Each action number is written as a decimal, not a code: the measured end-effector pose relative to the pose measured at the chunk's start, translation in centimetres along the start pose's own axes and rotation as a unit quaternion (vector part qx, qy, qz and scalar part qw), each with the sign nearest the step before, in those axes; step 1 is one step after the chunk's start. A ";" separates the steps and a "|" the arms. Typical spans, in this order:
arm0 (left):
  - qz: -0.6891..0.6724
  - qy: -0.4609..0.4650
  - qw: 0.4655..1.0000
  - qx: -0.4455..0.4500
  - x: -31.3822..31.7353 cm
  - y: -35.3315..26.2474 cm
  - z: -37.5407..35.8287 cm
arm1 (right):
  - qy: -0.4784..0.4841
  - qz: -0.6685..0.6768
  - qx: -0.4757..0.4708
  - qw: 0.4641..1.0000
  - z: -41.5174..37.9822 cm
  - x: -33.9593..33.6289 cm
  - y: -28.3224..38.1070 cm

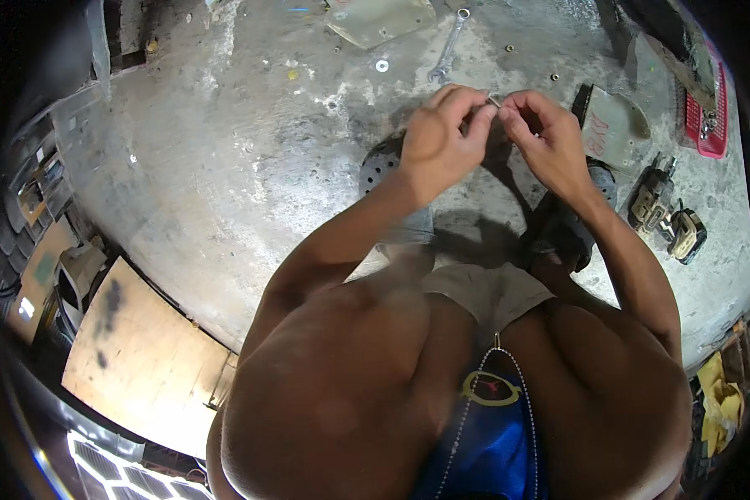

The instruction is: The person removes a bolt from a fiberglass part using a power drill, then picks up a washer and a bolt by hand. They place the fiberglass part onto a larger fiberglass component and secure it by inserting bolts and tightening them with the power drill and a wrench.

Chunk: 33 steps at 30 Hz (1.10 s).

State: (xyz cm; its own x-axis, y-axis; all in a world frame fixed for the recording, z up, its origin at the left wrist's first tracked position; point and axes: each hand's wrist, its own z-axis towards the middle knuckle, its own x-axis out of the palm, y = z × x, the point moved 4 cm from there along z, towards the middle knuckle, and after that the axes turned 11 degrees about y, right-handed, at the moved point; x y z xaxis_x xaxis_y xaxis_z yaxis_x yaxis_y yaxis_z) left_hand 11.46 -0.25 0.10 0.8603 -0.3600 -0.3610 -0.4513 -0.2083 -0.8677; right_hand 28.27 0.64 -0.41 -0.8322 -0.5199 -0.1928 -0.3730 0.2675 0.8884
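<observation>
My left hand (448, 137) and my right hand (550, 137) meet above the concrete floor, fingertips pinched. Between them is a small bolt-like metal piece (493, 102), mostly covered by the fingers, so its exact kind is hard to make out. Just beyond my left hand lies a combination wrench (449, 48). A pale washer (382, 66) is to the left of the wrench, and two small nuts, one (510, 48) farther off and one (555, 77) nearer, rest to its right. Beside my right hand is a greyish plate (615, 132) with red writing.
Another flat plate (379, 20) lies at the far edge of view. On the right are a pink basket (712, 148) holding small metal parts, a cordless drill (652, 198) and a strapped tan-and-black object (686, 235). A wooden board (142, 358) stands at lower left.
</observation>
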 end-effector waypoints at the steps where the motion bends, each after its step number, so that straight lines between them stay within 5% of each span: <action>1: 0.070 -0.020 0.995 0.075 -0.1 -0.8 -0.3 | -0.001 0.004 -0.001 1.000 -0.1 0.1 -0.1; 6: 0.175 -0.013 0.957 0.229 -0.9 -2.2 -1.3 | 0.050 0.208 0.033 0.976 -0.5 0.6 -1.7; 9: 0.128 0.011 0.974 0.187 -2.7 -1.8 -1.0 | 0.086 0.259 0.034 0.961 -0.7 0.5 -2.0; 11: 0.209 -0.108 0.969 0.076 -5.9 1.3 0.8 | 0.095 0.274 0.034 0.957 -0.7 0.5 -2.3; 17: 0.333 -0.140 0.929 0.086 -8.6 6.9 3.0 | 0.094 0.266 0.056 0.958 -0.6 0.3 -2.8; 23: 0.257 -0.091 0.962 -0.029 -8.8 6.5 3.4 | 0.058 0.237 0.090 0.966 -0.8 0.1 -2.3; 25: 0.116 -0.053 0.985 -0.113 -8.6 5.2 2.9 | 0.056 0.232 0.080 0.968 -0.8 0.4 -2.2; 26: 0.114 -0.053 0.986 -0.113 -8.1 3.9 2.4 | 0.059 0.237 0.060 0.968 -0.9 0.6 -2.1; 28: -0.097 0.005 0.989 -0.108 -5.3 1.5 0.9 | 0.054 0.238 0.050 0.969 -1.1 1.1 -1.3; 33: -0.157 0.022 0.987 -0.041 -0.7 -0.9 -0.8 | 0.048 0.218 0.025 0.974 -1.2 1.4 -0.8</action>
State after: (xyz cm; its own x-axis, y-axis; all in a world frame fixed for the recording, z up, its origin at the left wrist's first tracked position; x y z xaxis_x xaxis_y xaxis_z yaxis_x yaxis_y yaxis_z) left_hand 11.03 -0.52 1.42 0.9503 -0.3049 -0.0629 -0.1841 -0.3873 -0.9034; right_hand 27.88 -1.24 -0.87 -0.8751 -0.4198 0.2409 -0.0131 0.5181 0.8552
